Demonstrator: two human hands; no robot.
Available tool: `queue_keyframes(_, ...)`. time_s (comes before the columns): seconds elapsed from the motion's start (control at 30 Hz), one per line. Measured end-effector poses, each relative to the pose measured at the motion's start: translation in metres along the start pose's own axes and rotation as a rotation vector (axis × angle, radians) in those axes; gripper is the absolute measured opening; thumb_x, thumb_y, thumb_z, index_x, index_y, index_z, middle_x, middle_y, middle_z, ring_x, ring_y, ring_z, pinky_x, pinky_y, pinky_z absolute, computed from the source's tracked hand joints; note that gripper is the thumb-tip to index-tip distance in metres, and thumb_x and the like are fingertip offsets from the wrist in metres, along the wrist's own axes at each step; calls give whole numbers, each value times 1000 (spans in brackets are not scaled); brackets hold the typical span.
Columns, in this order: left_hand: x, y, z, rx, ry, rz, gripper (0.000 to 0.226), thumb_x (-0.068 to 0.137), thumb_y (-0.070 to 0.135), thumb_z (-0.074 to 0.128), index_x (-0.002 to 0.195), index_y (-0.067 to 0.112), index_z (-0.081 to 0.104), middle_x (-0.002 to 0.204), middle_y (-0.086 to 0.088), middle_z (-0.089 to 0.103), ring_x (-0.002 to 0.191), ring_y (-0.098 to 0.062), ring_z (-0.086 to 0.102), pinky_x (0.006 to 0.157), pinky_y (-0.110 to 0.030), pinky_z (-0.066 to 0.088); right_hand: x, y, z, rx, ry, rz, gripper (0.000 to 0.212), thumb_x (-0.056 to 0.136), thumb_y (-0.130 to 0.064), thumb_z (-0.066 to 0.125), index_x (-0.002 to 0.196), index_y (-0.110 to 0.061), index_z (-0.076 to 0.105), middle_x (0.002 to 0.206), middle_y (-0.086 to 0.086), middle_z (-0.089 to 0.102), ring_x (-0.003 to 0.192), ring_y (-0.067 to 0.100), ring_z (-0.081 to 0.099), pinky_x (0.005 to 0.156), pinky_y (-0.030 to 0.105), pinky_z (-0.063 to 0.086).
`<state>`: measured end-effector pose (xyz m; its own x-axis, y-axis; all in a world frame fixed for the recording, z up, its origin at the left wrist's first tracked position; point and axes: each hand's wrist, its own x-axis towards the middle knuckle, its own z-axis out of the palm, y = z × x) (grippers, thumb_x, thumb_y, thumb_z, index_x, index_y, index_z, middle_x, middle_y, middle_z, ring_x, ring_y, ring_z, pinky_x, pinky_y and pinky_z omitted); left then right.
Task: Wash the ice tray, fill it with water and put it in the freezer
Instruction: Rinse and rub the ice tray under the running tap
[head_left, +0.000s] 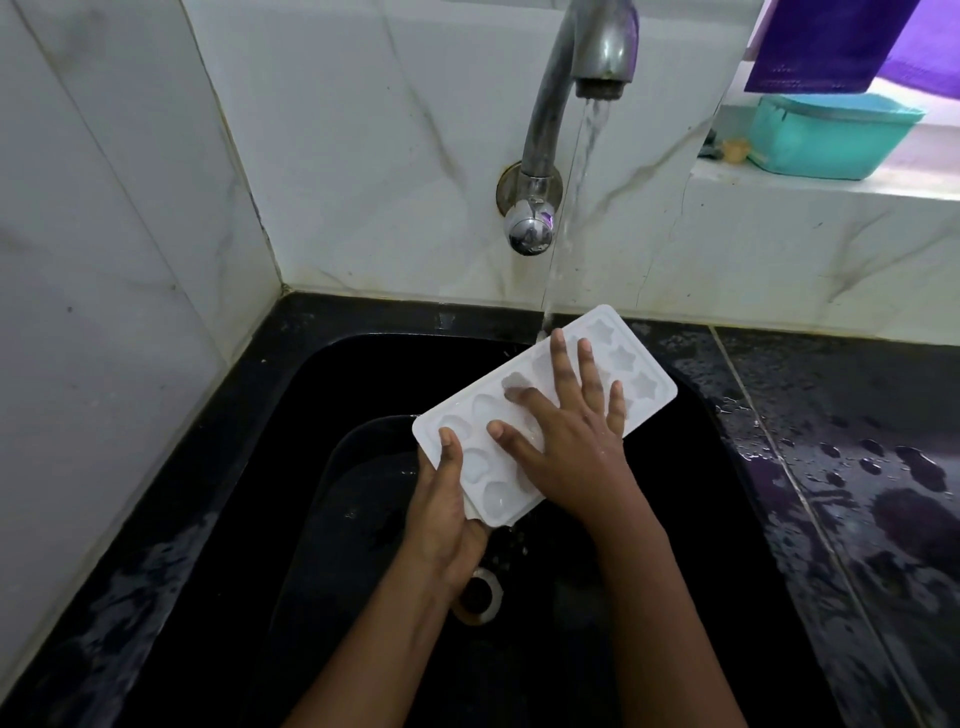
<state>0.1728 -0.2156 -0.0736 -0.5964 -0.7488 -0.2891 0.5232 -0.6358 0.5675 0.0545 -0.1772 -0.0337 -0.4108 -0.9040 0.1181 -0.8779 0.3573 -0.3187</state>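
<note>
White marble-patterned tiles are lining the walls behind a black sink (717, 499), where one tap (597, 47) at upper centre of the frame is pouring a single stream of water (576, 182). One white ice tray (626, 358) is being held over the basin at mid-frame, its long axis running from lower left to upper right, its far edge meeting the stream. Two hands are working it. The left hand (441, 499) is gripping the lower-left end, thumb clamping the top face. The right hand (576, 441) is lying flat across the cavities, fingers straight and spread, nearer the water. Cavities are sitting in two rows, several hidden under that palm, so no full count. Washing is seemingly under way, any rub likely travelling along that axis.
</note>
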Motion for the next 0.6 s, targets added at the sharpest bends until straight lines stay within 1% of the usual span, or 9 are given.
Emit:
queue_keyframes(0.1,-2,-2,2,32,-12,14,52,92,42,45,140,24,45,123,-9,68,110,-27,66,80,-43,59,-1,3,-3,-33,87,52,49,89,-67,31,122,-38,54,155,-6,-26,134,9,-38,110,47,-19)
queue_keyframes(0.2,-2,-4,4,48,-19,-1,45,96,40,42,137,23,48,121,-11,69,109,-27,67,82,-44,59,-1,-6,2,-32,121,34,67,81,-74,19,128,-37,49,154,-5,-29,135,11,-38,109,48,-19)
queue_keyframes(0.27,-1,-3,3,35,0,-16,49,94,42,43,137,20,49,121,-13,68,109,-28,67,84,-45,58,-1,-9,3,-21,87,-1,77,75,-75,11,131,-36,46,153,-5,-31,135,11,-38,109,49,-20)
queue_keyframes(0.3,-1,-2,2,25,10,-24,54,91,44,45,138,19,48,123,-14,67,110,-29,66,85,-45,58,0,-8,2,-17,68,-13,77,75,-76,11,131,-36,46,153,-6,-30,135,11,-38,109,48,-20)
queue_keyframes(0.37,-1,-1,1,20,21,-24,62,87,47,48,142,19,45,126,-14,65,113,-30,65,83,-45,58,-1,-4,-3,-5,44,-6,66,81,-76,20,126,-38,50,154,-7,-28,134,10,-38,109,48,-20)
queue_keyframes(0.4,-1,-2,0,29,17,-14,62,86,47,48,142,21,44,126,-12,66,113,-29,65,82,-44,58,-2,-1,-6,-4,37,18,58,85,-73,26,123,-38,53,154,-7,-27,133,10,-39,109,47,-21)
queue_keyframes(0.47,-2,-4,1,56,-4,13,56,88,44,47,140,26,44,124,-9,67,111,-27,66,80,-44,59,-3,2,-9,-14,58,71,49,89,-66,31,117,-36,58,155,-7,-26,132,10,-40,109,47,-21)
queue_keyframes(0.53,-2,-6,3,54,-12,11,51,89,43,47,138,27,47,120,-8,69,108,-26,68,79,-43,59,-4,-2,-7,-23,90,87,49,90,-64,31,120,-34,56,155,-6,-26,135,11,-37,110,47,-20)
queue_keyframes(0.6,-2,-5,4,35,6,-6,55,87,44,48,138,23,48,119,-10,69,107,-26,68,80,-43,59,-3,-9,-4,-26,67,58,52,90,-64,31,129,-34,48,154,-4,-28,136,11,-36,110,49,-18)
